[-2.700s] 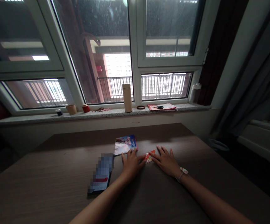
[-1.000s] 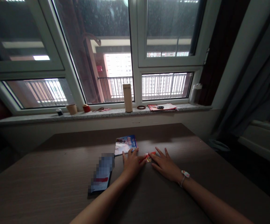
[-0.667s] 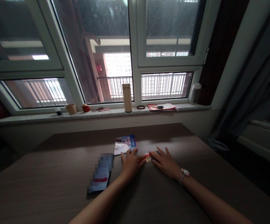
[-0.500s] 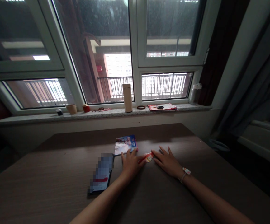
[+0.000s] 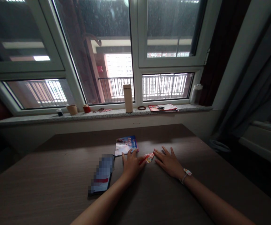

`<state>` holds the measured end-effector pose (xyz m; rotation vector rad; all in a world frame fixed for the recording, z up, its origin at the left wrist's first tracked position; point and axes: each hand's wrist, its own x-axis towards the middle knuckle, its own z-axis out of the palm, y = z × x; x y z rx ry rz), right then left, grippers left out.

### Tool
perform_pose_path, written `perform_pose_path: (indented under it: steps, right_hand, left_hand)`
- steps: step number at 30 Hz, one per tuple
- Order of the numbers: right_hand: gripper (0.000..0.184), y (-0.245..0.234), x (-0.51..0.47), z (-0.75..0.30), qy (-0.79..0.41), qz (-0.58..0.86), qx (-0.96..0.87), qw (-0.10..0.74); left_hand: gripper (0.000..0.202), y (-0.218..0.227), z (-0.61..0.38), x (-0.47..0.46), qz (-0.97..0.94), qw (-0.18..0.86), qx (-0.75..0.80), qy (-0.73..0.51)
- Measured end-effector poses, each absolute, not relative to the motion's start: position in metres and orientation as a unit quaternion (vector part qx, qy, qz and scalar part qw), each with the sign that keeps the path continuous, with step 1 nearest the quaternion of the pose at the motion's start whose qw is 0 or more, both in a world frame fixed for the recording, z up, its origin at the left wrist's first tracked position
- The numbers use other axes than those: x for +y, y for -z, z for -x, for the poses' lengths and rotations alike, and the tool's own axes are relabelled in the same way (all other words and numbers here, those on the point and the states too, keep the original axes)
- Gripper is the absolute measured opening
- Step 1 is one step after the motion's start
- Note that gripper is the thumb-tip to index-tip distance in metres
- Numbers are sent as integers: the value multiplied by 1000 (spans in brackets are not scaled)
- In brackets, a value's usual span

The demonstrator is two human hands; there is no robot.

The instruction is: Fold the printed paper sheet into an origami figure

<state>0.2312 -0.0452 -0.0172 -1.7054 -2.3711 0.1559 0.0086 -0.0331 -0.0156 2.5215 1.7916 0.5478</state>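
Observation:
A small folded piece of red and white patterned paper (image 5: 149, 158) lies on the table between my hands. My left hand (image 5: 132, 165) rests with spread fingers, its thumb side covering the paper's left end. Two of its fingertips reach the lower edge of a blue and pink printed card or booklet (image 5: 126, 145). From the other side, my right hand (image 5: 169, 162) lies with its fingers stretched apart, a fingertip at the paper's upper right tip. A bracelet (image 5: 186, 173) circles the right wrist. Left of my left hand lies a phone (image 5: 102, 175) with its screen lit and partly pixelated.
Beyond the brown table (image 5: 55, 162), a stone windowsill (image 5: 112, 113) carries a tall beige flask (image 5: 127, 98), a paper cup (image 5: 72, 109), a red spool-like item (image 5: 86, 108), a dark ring (image 5: 141, 107), scissors (image 5: 160, 108) on red papers (image 5: 170, 107), and a clear bottle (image 5: 196, 94).
My right hand's fingers have shifted slightly to the right along the paper, with more of its patterned surface showing. My left hand stays in place.

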Motion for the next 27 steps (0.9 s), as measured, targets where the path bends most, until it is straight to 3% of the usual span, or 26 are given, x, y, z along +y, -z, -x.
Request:
perform_pose_path:
  steps: [8,16,27]
  right_hand:
    - [58,19,-45,-232,-63,591,-792,140]
    - [36,16,-49,-224,-21,528,-830,179]
    - [33,27,-40,-227,-74,580,-783,212]
  left_hand:
    - [30,17,-9,-33,-809,13,560,-180]
    - [34,18,-9,-30,-816,32,549,-177]
    - [22,18,-7,-26,-828,101,512,-203]
